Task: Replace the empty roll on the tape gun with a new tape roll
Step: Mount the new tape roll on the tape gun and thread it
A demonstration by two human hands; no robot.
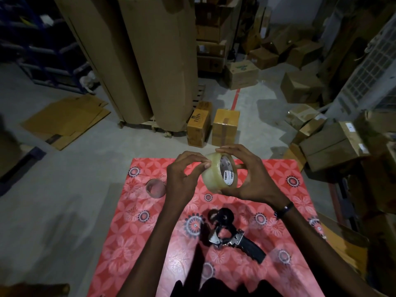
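A full roll of clear tape [214, 176] with a white printed core is held above the far part of the red flowered table [132, 232]. My right hand [248, 179] wraps around it from the right, fingers over the top and thumb underneath. My left hand [184, 174] pinches at the roll's outer face with thumb and fingertips. The black tape gun [233, 234] lies on its side near me on the table, its spool hub bare and its handle pointing right. A nearly empty transparent roll [155, 188] rests on the table to the left.
Beyond the table stand two small cardboard boxes [212, 127] on the concrete floor, with tall cardboard-wrapped rolls [150, 61] behind them. More boxes [330, 144] crowd the right side. Flattened cardboard [66, 121] lies on the floor at left.
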